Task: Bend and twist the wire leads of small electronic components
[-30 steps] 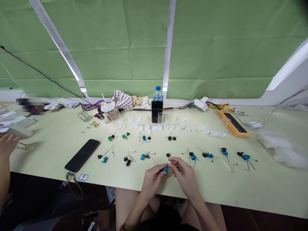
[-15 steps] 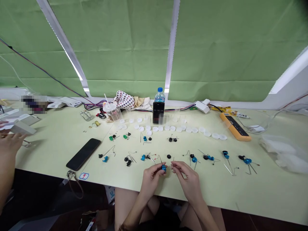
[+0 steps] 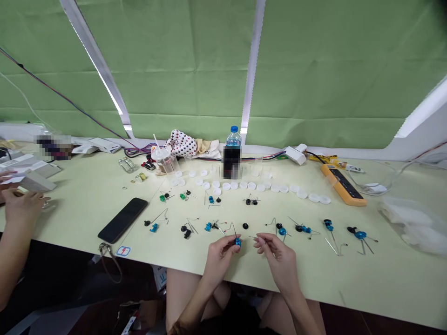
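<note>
The left hand (image 3: 220, 255) pinched a shiny blue, rounded fitting (image 3: 238, 242); the right hand (image 3: 278, 259) pinched a thin silvery rod (image 3: 253, 237). A round black knob (image 3: 245, 226) lay beyond on the cream table (image 3: 349, 284); both being off the fitting, work looked unfinished.

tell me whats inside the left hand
The left hand pinches a small blue piece, with a thin bent rod sticking up above it. The hand covers part of the piece, and anything deeper in the palm cannot be seen.
</note>
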Available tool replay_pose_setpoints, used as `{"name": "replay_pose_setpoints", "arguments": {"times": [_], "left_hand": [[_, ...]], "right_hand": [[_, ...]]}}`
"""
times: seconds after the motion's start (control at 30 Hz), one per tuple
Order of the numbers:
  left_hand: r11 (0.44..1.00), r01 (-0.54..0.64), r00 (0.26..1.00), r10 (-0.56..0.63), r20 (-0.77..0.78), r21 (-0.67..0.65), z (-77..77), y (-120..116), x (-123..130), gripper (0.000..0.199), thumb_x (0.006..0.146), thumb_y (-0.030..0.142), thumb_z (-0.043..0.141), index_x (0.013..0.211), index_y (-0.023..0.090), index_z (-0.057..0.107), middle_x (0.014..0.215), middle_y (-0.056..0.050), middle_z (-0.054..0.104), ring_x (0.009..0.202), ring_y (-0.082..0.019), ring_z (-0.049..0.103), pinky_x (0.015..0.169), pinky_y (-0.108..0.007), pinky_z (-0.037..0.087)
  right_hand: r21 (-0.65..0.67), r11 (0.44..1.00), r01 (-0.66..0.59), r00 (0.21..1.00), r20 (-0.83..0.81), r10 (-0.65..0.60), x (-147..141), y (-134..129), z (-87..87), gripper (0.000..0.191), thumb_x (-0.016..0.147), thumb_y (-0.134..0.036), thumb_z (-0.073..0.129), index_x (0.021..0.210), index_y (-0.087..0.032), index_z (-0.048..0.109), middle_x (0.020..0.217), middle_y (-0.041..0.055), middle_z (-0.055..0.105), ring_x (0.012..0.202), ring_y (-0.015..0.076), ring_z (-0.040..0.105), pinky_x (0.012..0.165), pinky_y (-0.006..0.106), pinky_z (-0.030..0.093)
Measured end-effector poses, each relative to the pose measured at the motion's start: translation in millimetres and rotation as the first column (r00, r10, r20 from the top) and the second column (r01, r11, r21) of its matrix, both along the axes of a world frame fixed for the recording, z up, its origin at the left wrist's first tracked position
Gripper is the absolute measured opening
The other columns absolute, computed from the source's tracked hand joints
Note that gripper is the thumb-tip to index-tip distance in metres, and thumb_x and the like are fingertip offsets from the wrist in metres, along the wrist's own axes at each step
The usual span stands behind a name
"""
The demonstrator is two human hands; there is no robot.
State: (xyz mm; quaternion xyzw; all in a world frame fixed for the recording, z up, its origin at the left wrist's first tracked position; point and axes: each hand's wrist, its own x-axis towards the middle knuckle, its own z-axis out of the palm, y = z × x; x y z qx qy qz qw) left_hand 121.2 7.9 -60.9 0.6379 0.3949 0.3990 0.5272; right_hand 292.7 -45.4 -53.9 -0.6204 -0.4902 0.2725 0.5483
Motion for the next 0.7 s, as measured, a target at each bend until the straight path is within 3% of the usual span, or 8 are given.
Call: {"name": "replay_pose_setpoints", "arguments": {"times": [0.37,0.7], "left_hand": [[1.000,0.027,0.999,-0.028,0.020,0.010,0.1,-0.3,0.3,0.030,0.083,0.030,0.053,0.107,0.016,0.065,0.089,-0.007,0.069,0.072,-0.016,0.065,0.073,-0.030,0.054],[0.998,0.065,0.997,-0.064,0.043,-0.005,-3.3,0.0,0.1,0.029,0.085,0.028,0.052,0.109,0.016,0.063,0.096,-0.008,0.067,0.074,-0.015,0.064,0.075,-0.029,0.053]], "right_hand": [[0.063,0.998,-0.005,0.991,-0.132,0.013,-22.2,5.6,1.2,0.022,0.085,-0.035,0.054,0.079,-0.017,0.065,0.073,0.0043,0.062,0.058,0.0131,0.052,0.049,0.024,0.042],[-0.004,1.000,0.029,0.980,-0.195,-0.030,-21.1,5.1,-6.3,0.024,0.082,-0.038,0.058,0.080,-0.016,0.066,0.069,0.0031,0.061,0.056,0.0122,0.048,0.049,0.023,0.041]]}}
